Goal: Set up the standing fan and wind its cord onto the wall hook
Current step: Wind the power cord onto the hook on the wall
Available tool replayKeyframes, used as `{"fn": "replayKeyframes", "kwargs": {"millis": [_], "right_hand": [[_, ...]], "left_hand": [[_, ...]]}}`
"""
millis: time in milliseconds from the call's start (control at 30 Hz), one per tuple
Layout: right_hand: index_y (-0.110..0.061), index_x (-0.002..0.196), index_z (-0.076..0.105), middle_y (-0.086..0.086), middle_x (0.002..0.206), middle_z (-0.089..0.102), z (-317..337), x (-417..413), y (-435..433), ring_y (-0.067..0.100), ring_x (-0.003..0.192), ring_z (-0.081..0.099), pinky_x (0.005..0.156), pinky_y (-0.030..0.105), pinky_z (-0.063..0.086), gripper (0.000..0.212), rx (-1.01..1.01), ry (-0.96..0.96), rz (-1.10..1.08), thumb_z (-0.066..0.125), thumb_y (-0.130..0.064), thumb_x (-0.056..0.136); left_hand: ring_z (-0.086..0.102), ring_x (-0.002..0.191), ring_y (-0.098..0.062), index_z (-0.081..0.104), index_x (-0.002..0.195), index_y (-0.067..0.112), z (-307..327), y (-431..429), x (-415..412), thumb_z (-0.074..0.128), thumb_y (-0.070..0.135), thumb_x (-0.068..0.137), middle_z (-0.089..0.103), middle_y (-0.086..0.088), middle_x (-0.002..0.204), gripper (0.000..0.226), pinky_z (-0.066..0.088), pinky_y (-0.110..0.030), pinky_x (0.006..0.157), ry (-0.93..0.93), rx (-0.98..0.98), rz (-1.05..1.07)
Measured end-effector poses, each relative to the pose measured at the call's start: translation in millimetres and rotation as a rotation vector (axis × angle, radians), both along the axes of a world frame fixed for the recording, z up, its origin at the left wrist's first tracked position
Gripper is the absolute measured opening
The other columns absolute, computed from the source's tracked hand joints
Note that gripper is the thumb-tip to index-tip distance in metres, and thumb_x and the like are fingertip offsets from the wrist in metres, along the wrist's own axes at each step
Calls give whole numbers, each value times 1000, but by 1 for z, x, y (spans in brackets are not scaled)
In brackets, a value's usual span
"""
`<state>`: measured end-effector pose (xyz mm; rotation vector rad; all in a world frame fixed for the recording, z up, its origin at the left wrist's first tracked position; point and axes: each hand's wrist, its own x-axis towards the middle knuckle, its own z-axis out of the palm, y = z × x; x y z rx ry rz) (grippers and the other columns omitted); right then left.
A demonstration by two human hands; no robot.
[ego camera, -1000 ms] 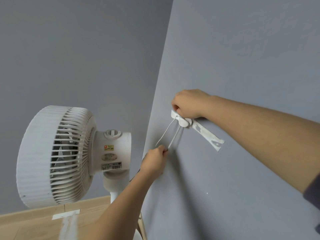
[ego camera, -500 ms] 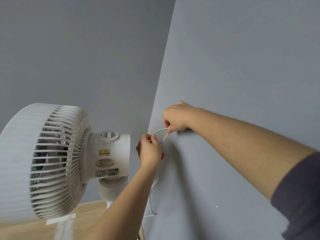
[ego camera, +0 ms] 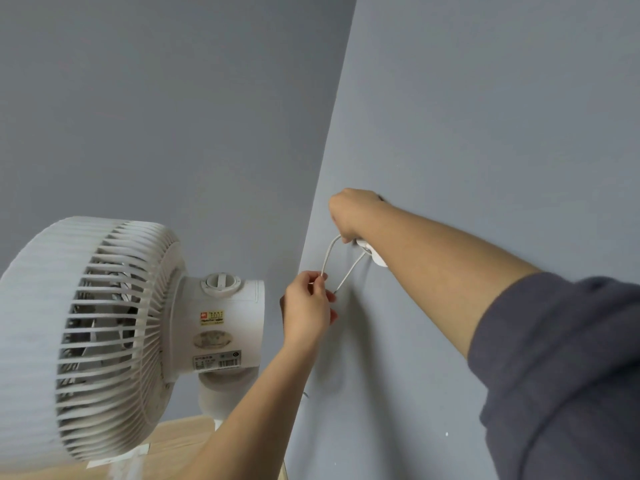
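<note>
Fan (ego camera: 104, 334): white, with a round ribbed cage facing left. The motor housing has a knob on top and stickers on its side. It stands upright on a white neck in the corner where the two grey walls meet.
Cord (ego camera: 326, 255): thin and white, in two strands forming a narrow loop that slants down and left from the hook. The right hand (ego camera: 349, 216) pinches its top and the left hand (ego camera: 306, 308) its lower end.
Hook (ego camera: 376, 257): white, fixed to the right-hand wall, mostly hidden by the right forearm.
</note>
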<state>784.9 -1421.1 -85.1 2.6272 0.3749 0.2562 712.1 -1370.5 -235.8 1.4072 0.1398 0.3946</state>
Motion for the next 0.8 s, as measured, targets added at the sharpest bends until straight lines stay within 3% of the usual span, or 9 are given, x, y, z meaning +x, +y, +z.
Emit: {"fn": "replayKeyframes", "kwargs": {"millis": [133,233,300,433,633,800], "right_hand": [[-12,83,65,2,67,53,10,8,1,27,74,60,67,29,49,15,-20,52,20,77,-8,75],[-17,70,58,0,70,56,18,12,-4,22,77,58,56,22,41,19,-45,117,98,74,-8,77],[-18,75,59,0,76,58,23,12,-7,20,78,55,51,22,36,15,-90,119,169,68,-7,81],[-19,79,58,1,85,58,36,4,-17,19,81,52,66,27,38,14,-115,65,275,61,-6,83],[-19,80,61,-1,87,60,65,-24,-30,18,82,52,63,26,38,9,-149,62,253,66,-11,83],[-25,69,57,-10,78,61,81,-52,-38,14,81,53,85,33,41,17,-226,84,198,70,-20,79]], "left_hand": [[51,42,-16,62,100,14,2,1,0,42,14,97,62,-4,71,21,45,-19,42,-22,19,-51],[53,44,-16,63,97,14,2,3,1,44,15,97,63,-2,71,19,45,-22,46,-24,36,-67],[54,45,-16,62,91,16,3,3,1,45,15,97,64,-1,70,19,45,-25,49,-35,48,-68],[54,43,-11,60,87,12,9,-1,-1,45,16,95,65,2,69,17,43,-26,51,-56,79,-60],[56,46,-10,58,86,8,30,-9,-22,48,18,94,65,3,70,15,44,-23,46,-117,81,-134],[54,48,-14,61,91,4,48,-9,-43,45,15,96,62,-2,67,20,42,-25,46,-207,44,-249]]}}
